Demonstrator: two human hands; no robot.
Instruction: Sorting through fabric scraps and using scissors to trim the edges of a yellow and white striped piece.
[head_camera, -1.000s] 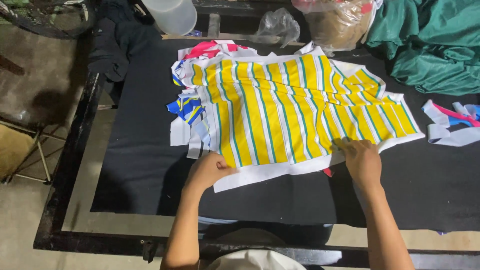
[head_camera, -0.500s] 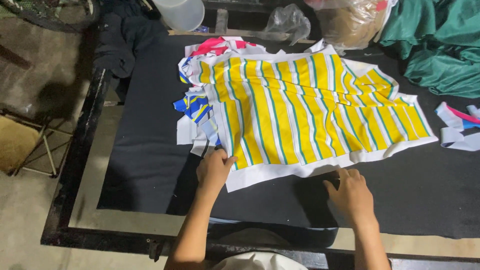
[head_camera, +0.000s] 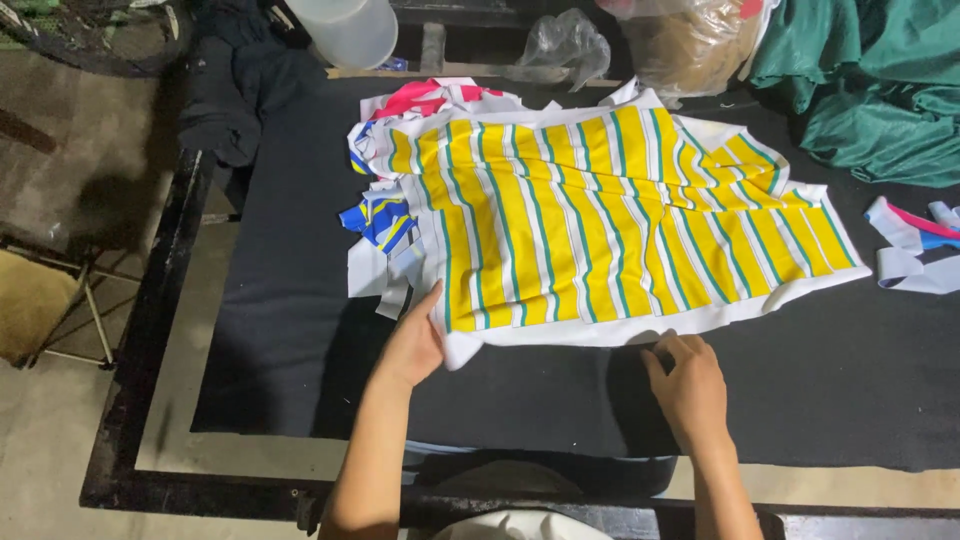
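**Loose hem, crowded edge**

Head view: the yellow striped fabric (head_camera: 610, 225) lies spread flat on the black surface (head_camera: 280, 300), its white hem toward the person. The left hand (head_camera: 415, 345) pinches the near-left corner of the cloth between thumb and fingers; the right hand (head_camera: 690, 385) rests with fingers curled just at the white hem, touching its edge — whether it grips anything I cannot tell.

The likely trouble is uneven handling: with one corner held and the other side barely caught, the cloth could skew or wrinkle. The blue and white scraps (head_camera: 380, 225) lie touching its left edge and could get dragged along. The pink fabric (head_camera: 425, 98) beneath the far corner could shift too.
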